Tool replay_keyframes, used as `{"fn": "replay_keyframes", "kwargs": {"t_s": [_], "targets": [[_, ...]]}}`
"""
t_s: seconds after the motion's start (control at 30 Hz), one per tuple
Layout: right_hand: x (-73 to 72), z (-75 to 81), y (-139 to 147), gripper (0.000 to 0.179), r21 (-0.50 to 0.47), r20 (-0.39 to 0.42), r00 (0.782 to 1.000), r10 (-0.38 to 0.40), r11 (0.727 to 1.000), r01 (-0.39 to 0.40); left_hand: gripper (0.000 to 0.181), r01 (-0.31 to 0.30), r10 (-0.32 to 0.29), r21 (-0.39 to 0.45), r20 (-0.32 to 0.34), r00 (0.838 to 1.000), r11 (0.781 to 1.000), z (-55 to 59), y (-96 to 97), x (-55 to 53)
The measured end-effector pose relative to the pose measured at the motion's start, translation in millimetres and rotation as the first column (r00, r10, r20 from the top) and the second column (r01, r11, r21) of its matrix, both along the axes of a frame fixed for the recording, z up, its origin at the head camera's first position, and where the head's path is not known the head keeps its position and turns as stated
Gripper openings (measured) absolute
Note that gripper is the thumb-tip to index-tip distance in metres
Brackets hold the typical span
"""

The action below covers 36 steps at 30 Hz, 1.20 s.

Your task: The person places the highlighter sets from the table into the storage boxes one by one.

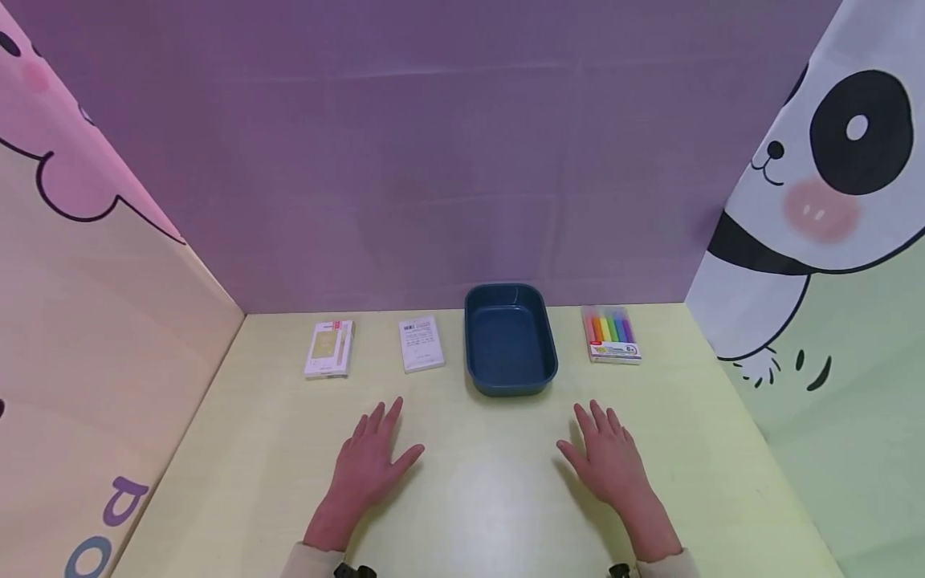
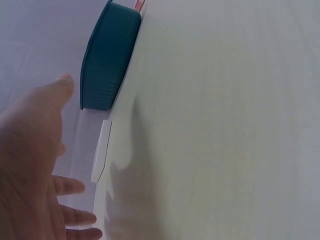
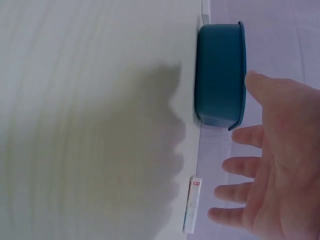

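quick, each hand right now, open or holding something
Left hand: open, nothing in its grip.
Right hand: open, nothing in its grip.

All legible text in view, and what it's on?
"6": marker pack; the mark after it and the other print are too small to read.
"O": left wall, in blue.
Purple letter above it: tilted, unclear which.
White pack: lines of print, unreadable.
White-gold box: print too blurred.
Tray: none visible.
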State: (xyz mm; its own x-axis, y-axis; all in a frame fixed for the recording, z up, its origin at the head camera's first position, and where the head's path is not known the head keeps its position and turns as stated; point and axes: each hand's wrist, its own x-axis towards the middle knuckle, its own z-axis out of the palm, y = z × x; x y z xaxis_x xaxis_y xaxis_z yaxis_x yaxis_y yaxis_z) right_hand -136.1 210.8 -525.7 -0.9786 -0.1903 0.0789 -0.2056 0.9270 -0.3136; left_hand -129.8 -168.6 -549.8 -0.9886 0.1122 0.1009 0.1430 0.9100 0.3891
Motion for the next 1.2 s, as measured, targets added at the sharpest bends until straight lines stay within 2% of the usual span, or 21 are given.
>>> {"fn": "replay_keyframes", "kwargs": {"t_s": [0.27,0.43,0.6,0.77,1.0,1.13,1.2], "targets": [[-5.8,5.6,1.3,0.061,-0.015,-0.003,1.0,0.0,1.0,0.0,0.071,0.039,-0.038,0.096,-0.006,0.999,0.995,2.7,3.3,-11.1],[-9.0,7.8,1.6,0.057,-0.022,-0.01,1.0,0.009,1.0,-0.009,0.061,0.06,-0.058,0.169,-0.012,0.998,0.984,12.9,7.3,-14.6],[-14.5,9.9,1.5,0.056,-0.026,0.024,1.0,0.013,1.0,-0.013,0.058,0.056,-0.058,0.248,0.0,0.998,0.967,16.6,12.6,-25.9],[-16.9,14.2,2.9,0.056,-0.027,0.044,0.999,0.016,1.0,-0.015,0.055,0.043,-0.071,0.399,0.057,0.996,0.916,15.3,17.9,-39.5],[-21.7,19.9,3.7,0.056,-0.001,0.042,0.998,0.05,0.999,-0.05,0.053,0.03,-0.081,0.563,0.066,0.995,0.826,12.6,22.4,-58.2],[-25.8,21.7,4.7,0.055,0.004,0.052,0.997,0.056,0.998,-0.056,0.052,-0.013,-0.07,0.629,0.107,0.992,0.777,9.8,26.5,-68.1],[-27.0,22.9,5.3,0.055,-0.002,0.046,0.997,0.063,0.998,-0.063,0.051,-0.041,-0.058,0.664,0.126,0.99,0.746,8.5,30.5,-72.8]]}}
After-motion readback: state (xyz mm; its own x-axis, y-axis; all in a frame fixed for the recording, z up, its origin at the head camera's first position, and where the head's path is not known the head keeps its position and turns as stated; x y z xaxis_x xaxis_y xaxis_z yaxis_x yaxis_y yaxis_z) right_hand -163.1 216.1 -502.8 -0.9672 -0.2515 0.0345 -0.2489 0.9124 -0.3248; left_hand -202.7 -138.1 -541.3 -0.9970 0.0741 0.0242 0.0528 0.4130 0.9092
